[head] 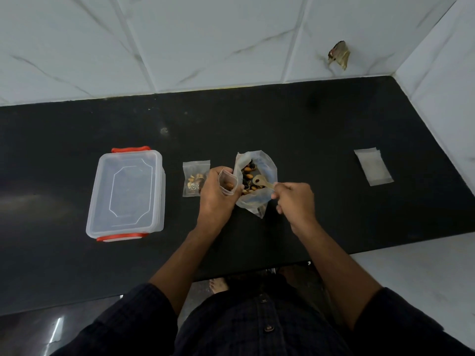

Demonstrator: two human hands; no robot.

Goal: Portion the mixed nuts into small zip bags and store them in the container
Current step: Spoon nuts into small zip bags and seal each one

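1. A person portions mixed nuts at a black bench (308, 140): the left hand (214, 199) is curled round a small zip bag (227, 185), holding it mouth-up with a few nuts already inside.

2. The right hand (295, 201) pinches the handle of a small wooden spoon (262, 183), its bowl poised over the large open bag of mixed nuts (254, 181) that stands between the two hands.

3. One filled zip bag (195, 179) lies flat on the bench just left of the hands, beside the container; whether its seal is pressed shut cannot be told.

4. The clear container (126, 194), with orange clips, sits well to the left with its lid on; no bags can be seen in it, so the storing step appears not yet begun.

5. A stack of empty zip bags (372, 167) waits far to the right, and the large bag holds plenty of nuts, suggesting the job is in its early stretch.
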